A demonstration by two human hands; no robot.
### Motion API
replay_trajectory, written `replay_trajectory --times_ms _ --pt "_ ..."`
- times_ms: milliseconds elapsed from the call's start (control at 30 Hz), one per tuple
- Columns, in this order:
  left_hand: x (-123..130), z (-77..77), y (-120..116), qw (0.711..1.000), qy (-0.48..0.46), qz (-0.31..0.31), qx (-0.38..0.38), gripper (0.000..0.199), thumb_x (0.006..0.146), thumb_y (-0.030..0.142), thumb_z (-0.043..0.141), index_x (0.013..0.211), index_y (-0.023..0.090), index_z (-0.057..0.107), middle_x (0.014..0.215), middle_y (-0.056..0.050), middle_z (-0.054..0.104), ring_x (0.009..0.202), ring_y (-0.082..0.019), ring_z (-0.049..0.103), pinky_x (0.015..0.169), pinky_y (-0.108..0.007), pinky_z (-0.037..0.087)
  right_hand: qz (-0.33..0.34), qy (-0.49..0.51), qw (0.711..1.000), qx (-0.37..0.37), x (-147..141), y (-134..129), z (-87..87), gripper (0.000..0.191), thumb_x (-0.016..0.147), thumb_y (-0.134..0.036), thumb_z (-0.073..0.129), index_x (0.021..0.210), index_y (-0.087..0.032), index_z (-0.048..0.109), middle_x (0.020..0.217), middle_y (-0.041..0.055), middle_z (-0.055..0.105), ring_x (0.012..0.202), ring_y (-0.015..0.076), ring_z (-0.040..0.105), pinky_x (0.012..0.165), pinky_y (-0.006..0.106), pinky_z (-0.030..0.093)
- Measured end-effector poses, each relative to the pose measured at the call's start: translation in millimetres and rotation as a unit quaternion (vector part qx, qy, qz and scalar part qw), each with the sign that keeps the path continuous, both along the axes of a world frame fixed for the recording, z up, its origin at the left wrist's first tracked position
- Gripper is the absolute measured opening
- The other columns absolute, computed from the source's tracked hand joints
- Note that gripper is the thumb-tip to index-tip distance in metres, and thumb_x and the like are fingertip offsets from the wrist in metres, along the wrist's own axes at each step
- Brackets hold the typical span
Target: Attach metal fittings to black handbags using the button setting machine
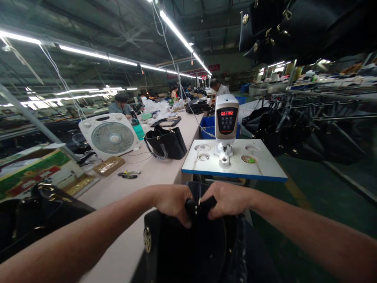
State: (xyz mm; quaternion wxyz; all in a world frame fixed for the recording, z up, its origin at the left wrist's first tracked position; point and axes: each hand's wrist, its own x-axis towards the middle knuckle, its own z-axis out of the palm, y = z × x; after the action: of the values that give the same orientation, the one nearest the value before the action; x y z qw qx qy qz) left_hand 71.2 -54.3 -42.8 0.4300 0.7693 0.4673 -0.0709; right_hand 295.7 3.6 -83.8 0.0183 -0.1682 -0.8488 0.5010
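A black handbag (182, 251) with a round gold emblem on its left side is directly in front of me, below the bench edge. My left hand (175, 202) grips its top rim left of the middle, thumb pointing down inside. Opposite it, my right hand (228, 198) pinches the rim on the other side. Between the two hands a small gold-coloured piece shows at the bag's top. Just beyond the bag stands a white machine (226, 122) with a red digital display, on a white work plate (191, 165) with blue edging.
On the pale table (156, 177) at left stand another black handbag (169, 143), pliers (129, 174), a box fan (113, 135) and a teal bottle (138, 129). More black bags (38, 212) lie near left. Bags hang on racks (294, 125) at right. Other people work farther back.
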Motion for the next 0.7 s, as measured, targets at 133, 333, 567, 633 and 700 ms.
replay_trajectory --times_ms 133,333,567,633,700 --pt "1 -37.3 -9 0.981 -0.070 0.019 -0.179 0.034 0.061 0.028 0.086 0.095 0.024 0.081 0.091 0.004 0.081 0.081 -0.020 0.072 0.082 -0.030 0.059 0.051 -0.020 0.987 -0.154 9 -10 -22.2 0.033 0.071 -0.032 0.086 0.099 -0.016 0.081 0.080 -0.0041 0.071 0.071 0.0113 0.061 0.068 0.020 0.050" --pt "5 -96.7 0 0.958 -0.124 0.052 -0.253 0.033 0.055 0.028 0.090 0.087 0.025 0.081 0.082 0.006 0.079 0.071 -0.016 0.066 0.076 -0.026 0.057 -0.037 0.011 0.999 -0.002 21 -21 -65.8 0.040 0.073 -0.046 0.089 0.102 -0.021 0.080 0.085 -0.0028 0.074 0.080 0.0168 0.067 0.074 0.025 0.050" --pt "6 -105.3 21 0.946 -0.155 0.023 -0.285 0.037 0.057 0.028 0.089 0.093 0.025 0.081 0.093 0.001 0.080 0.087 -0.024 0.072 0.093 -0.038 0.057 0.051 0.170 0.874 0.452 21 -24 -60.8 0.040 0.098 -0.047 0.064 0.128 -0.020 0.063 0.129 0.0081 0.068 0.116 0.0242 0.062 0.095 0.040 0.048" --pt "8 -108.7 25 0.949 -0.149 0.000 -0.277 0.037 0.059 0.030 0.089 0.094 0.025 0.081 0.093 0.001 0.080 0.089 -0.026 0.072 0.093 -0.040 0.058 0.095 0.173 0.857 0.477 17 -20 -57.8 0.030 0.103 -0.044 0.057 0.117 -0.020 0.065 0.122 0.0063 0.070 0.110 0.0225 0.063 0.091 0.040 0.048" --pt "12 -111.8 28 0.951 -0.159 -0.030 -0.262 0.033 0.060 0.028 0.088 0.092 0.024 0.081 0.091 0.001 0.080 0.091 -0.027 0.072 0.095 -0.041 0.057 0.115 0.175 0.844 0.494 12 -17 -55.6 0.029 0.104 -0.045 0.054 0.108 -0.020 0.065 0.115 0.0059 0.071 0.106 0.0220 0.063 0.088 0.039 0.048"
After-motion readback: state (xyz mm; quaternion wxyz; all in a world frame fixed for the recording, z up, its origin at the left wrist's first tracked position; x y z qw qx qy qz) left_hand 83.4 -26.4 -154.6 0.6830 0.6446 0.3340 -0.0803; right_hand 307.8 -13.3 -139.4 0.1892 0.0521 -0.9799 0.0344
